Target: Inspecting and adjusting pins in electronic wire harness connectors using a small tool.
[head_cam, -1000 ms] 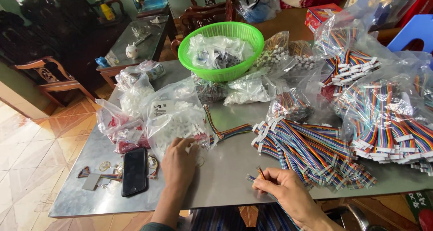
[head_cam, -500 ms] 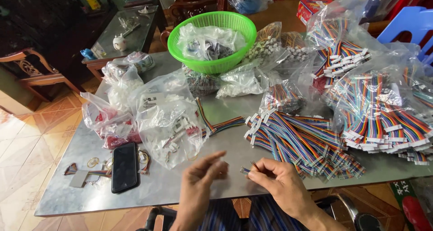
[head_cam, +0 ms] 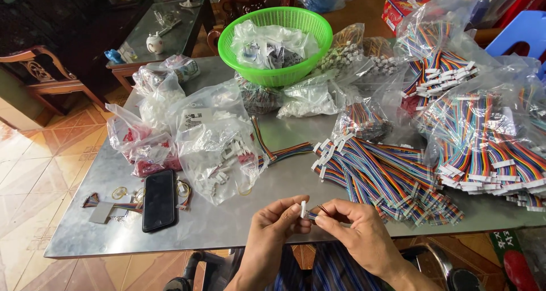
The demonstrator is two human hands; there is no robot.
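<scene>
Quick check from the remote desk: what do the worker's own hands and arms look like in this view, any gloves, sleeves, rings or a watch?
Both are bare: the left hand and the right hand wear no gloves, and no ring shows on the visible fingers. The forearms are uncovered as far as the picture's lower edge, with no sleeve or cuff in view. No watch, bracelet or wrist strap appears on either wrist. Fingernails look short and unpainted.

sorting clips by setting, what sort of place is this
Probably a home used for piecework, not a factory. A metal table stands on a tiled floor beside carved wooden chairs. It is heaped with rainbow ribbon cables and bags of white connectors. Both hands, left hand and right hand, pinch one small cable end.
</scene>
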